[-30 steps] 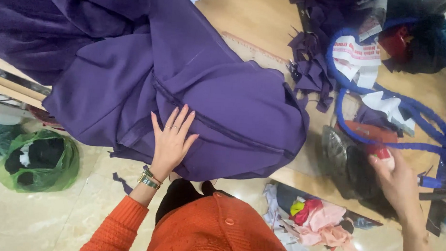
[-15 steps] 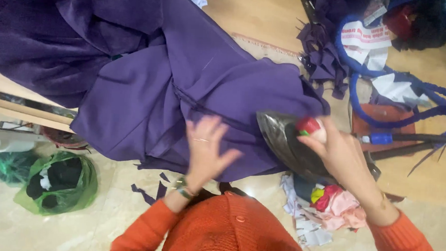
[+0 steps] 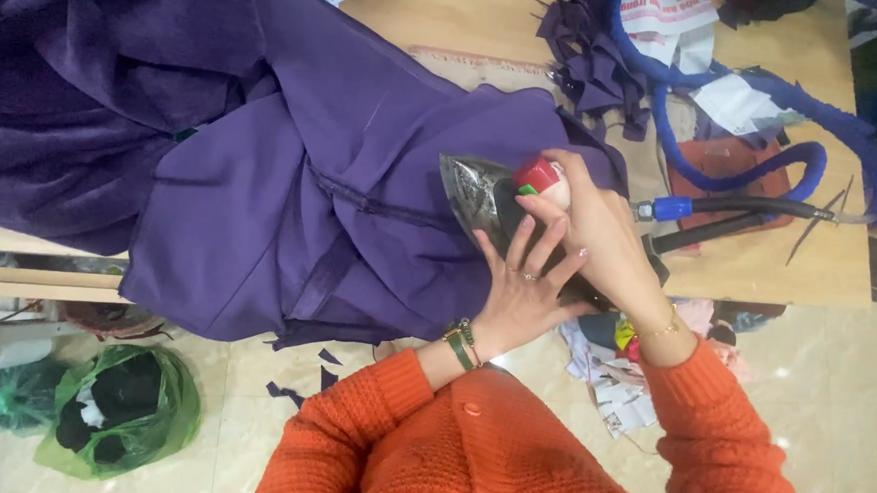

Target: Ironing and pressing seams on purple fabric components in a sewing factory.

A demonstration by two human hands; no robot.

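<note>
While the iron point(image 3: 480, 194) sits on the purple cloth point(image 3: 360, 233) near the bench point(image 3: 753, 270) edge, the right hand point(image 3: 597, 234) has its fingers closed around the handle; the left hand point(image 3: 520, 294), fingers spread open, presses the cloth flat just beside it, keeping the fabric from bunching.

right hand point(image 3: 597, 234) grips steam iron point(image 3: 485, 199) on purple garment point(image 3: 361, 223) | left hand point(image 3: 525, 295) flat on garment just beside iron | blue hose point(image 3: 761, 93) beyond iron
</note>
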